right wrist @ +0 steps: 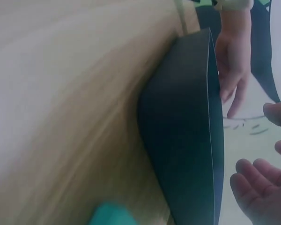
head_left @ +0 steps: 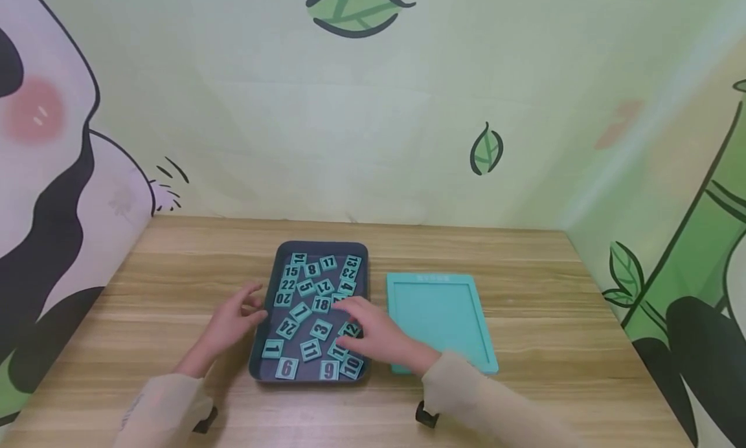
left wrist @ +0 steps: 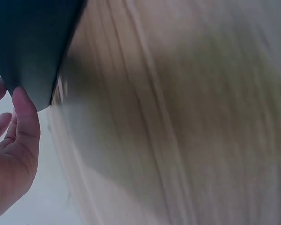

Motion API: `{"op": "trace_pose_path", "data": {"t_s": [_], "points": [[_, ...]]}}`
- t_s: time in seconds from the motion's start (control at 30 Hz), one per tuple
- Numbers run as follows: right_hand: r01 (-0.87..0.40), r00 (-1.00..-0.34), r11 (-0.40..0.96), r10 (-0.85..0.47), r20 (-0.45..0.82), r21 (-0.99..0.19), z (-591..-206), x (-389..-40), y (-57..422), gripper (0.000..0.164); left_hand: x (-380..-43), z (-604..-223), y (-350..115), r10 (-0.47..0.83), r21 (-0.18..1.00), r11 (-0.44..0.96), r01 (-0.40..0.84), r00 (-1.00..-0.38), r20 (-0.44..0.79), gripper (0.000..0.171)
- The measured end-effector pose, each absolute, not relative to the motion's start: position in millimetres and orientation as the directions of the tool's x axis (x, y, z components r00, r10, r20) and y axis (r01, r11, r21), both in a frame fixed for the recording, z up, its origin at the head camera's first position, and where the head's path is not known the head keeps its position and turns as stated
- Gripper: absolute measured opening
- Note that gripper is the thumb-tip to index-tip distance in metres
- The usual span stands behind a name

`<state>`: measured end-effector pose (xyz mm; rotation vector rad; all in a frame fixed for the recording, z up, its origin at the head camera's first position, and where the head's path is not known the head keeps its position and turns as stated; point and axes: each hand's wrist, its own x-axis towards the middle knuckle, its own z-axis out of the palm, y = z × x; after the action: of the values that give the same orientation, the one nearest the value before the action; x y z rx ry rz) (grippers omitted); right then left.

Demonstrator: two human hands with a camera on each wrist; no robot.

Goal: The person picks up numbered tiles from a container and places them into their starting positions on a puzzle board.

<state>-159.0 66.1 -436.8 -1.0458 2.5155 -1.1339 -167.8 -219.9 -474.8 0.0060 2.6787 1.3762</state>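
A dark rectangular tray [head_left: 323,246] lies on the table, with several teal number tiles loose inside, among them the 18 tile [head_left: 321,304] and the 3 tile [head_left: 320,329]. At the tray's left side is my left hand [head_left: 230,322], fingers loosely bent; in the left wrist view its fingertips are right at the tray's outer wall [left wrist: 33,51]. My right hand [head_left: 375,331] reaches over the tray's right rim, thumb and fingers apart above the tiles, partly covering some of them. Nothing shows between its fingers in the right wrist view.
To the right of the tray lies a teal square board [head_left: 437,318] with a raised border, partly behind my right wrist. The wooden table [head_left: 542,344] meets a wall cloth [head_left: 262,111] printed with leaves and pandas at its back.
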Motion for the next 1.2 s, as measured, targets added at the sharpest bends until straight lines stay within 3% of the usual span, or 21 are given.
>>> {"op": "trace_pose_path", "data": {"t_s": [0.2,0.7,0.9,1.2], "points": [[-0.489,-0.743,0.472,-0.666,0.067,-0.733,-440,-153,47,0.048,-170,-475,-218,0.049,0.834,0.537,-0.123,-0.983,-0.177,0.047],[-0.396,-0.756,0.468,-0.655,-0.008,-0.79,-460,-145,9,0.044,-171,-477,-217,0.047,0.859,0.484,-0.164,-0.976,-0.212,0.045],[-0.387,-0.776,0.512,-0.63,-0.029,-0.767,-467,-143,-8,0.044,-170,-477,-218,0.048,0.862,0.481,-0.161,-0.977,-0.209,0.046],[-0.407,-0.827,0.65,-0.56,-0.043,-0.642,-475,-140,-32,0.039,-168,-479,-218,0.041,0.862,0.482,-0.158,-0.979,-0.202,0.045]]}}
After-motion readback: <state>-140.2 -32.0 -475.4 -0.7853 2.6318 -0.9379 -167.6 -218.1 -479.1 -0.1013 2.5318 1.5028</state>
